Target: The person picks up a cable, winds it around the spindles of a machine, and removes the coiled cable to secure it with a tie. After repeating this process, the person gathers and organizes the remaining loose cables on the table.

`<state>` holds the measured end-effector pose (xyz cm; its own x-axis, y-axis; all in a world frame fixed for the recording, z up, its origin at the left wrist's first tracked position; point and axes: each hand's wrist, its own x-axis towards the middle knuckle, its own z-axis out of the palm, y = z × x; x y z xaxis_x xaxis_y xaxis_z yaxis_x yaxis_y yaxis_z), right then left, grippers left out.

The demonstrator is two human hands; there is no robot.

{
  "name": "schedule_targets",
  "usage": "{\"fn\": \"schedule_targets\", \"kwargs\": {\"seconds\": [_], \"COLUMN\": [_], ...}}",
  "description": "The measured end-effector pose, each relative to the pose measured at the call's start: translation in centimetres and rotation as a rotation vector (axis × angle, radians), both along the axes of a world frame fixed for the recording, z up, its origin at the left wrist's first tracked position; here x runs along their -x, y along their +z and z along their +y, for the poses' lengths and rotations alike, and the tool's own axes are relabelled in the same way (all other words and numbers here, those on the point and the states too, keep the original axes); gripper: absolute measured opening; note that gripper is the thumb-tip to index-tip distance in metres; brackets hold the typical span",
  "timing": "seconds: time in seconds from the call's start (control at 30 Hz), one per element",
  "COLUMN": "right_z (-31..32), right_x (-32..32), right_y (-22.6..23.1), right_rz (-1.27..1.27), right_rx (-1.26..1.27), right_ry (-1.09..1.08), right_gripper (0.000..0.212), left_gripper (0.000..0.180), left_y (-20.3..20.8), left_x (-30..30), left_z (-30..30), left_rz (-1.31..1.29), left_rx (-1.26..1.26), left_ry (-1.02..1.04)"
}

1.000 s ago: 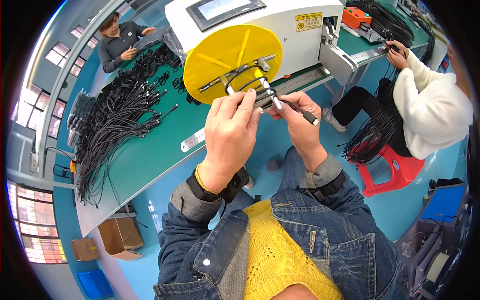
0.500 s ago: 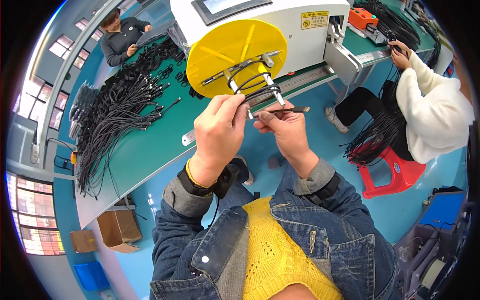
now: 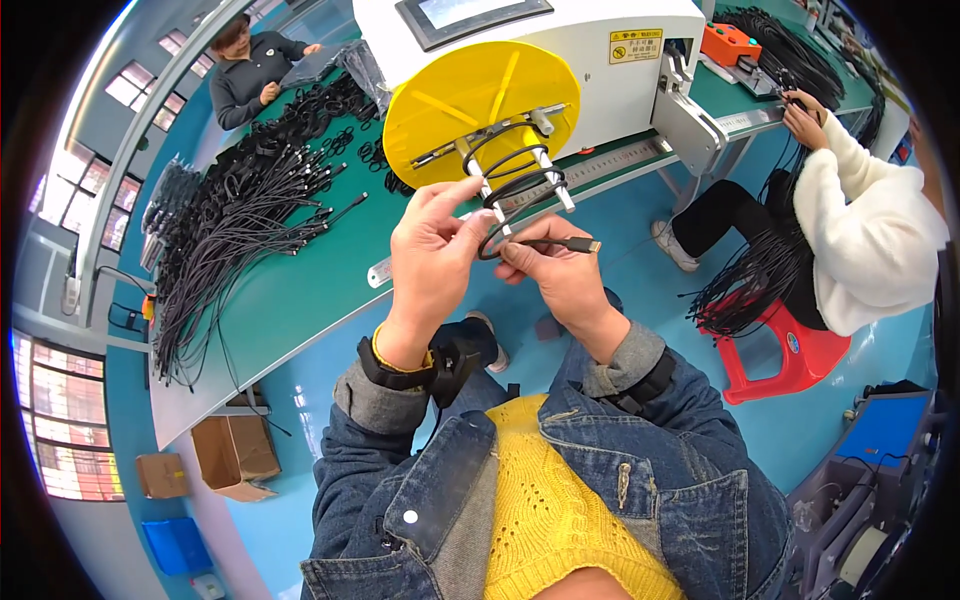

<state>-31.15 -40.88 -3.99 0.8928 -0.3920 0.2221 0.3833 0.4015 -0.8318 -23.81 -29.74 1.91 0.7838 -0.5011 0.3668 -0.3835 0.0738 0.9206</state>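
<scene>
A black cable [image 3: 520, 186] is looped several times around the two metal pegs that stick out from a yellow disc [image 3: 440, 105]. Its free end, with a metal plug [image 3: 584, 245], points right beyond my right hand [image 3: 565, 268]. That hand is closed in a pinch on the cable just behind the plug. A small loop of cable hangs between my two hands, below the left peg. My left hand [image 3: 435, 245] is beside the left peg's tip, with thumb and index finger apart and nothing visible between them. Its other fingers are partly hidden.
The disc is mounted on a white machine [image 3: 620, 90] with a screen. Many black cables [image 3: 240, 230] cover the green table [image 3: 290, 290] at left. A person [image 3: 255, 75] works far left; another in white [image 3: 865, 220] sits right on a red stool [image 3: 770, 350]. Cardboard boxes [image 3: 235, 455] stand below.
My left thumb and index finger have parted near the peg. My right hand has drawn the plug end slightly down and left, and a cable loop now shows between my hands.
</scene>
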Motion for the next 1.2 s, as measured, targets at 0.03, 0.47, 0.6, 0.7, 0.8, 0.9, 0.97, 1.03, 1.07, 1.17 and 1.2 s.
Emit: {"fn": "schedule_targets", "kwargs": {"seconds": [0.03,0.47,0.6,0.7,0.8,0.9,0.97,1.03,1.07,1.17,1.2], "right_z": [0.0,-0.3,-0.4,-0.7,-1.3,-1.4,-1.0,-0.5,-0.1,0.9,1.1], "right_x": [0.1,-0.1,0.7,1.2,1.5,1.5,1.3,1.1,1.1,0.7,0.6], "right_y": [-0.1,-1.1,-0.9,-0.6,-0.7,-0.6,0.1,0.5,0.7,0.9,1.0], "right_rz": [0.007,0.078,0.055,0.046,0.048,0.065,0.078,0.083,0.050,-0.014,0.008], "right_rx": [-0.005,-0.328,-0.281,-0.229,-0.153,-0.050,-0.021,-0.006,-0.009,-0.015,-0.023], "right_ry": [0.015,0.145,0.080,0.003,-0.081,-0.167,-0.151,-0.144,-0.142,-0.143,-0.134], "right_gripper": [0.008,0.005,0.005,0.005,0.005,0.005,0.004,0.004,0.004,0.005,0.006], "left_gripper": [0.011,0.011,0.014,0.012,0.010,0.008,0.006,0.006,0.006,0.009,0.012], "left_y": [-0.1,-1.0,-2.1,-2.7,-2.7,-2.3,-1.5,-1.7,-1.8,-1.3,-1.2], "left_x": [-0.3,-1.3,-0.7,-0.4,-0.2,-0.3,-0.3,-0.6,-0.7,-0.6,-0.6], "left_z": [0.0,-1.2,-1.1,-1.1,-0.7,-0.5,-0.7,-0.2,0.0,0.1,0.1], "left_rz": [-0.083,-0.765,-0.912,-0.929,-0.787,-0.527,-0.151,-0.132,-0.112,0.011,0.115], "left_rx": [-0.089,-0.120,-0.231,-0.274,-0.195,-0.069,0.105,0.068,0.031,0.065,0.137], "left_ry": [0.001,0.155,0.284,0.331,0.271,0.185,0.075,0.041,0.008,-0.064,-0.100]}}
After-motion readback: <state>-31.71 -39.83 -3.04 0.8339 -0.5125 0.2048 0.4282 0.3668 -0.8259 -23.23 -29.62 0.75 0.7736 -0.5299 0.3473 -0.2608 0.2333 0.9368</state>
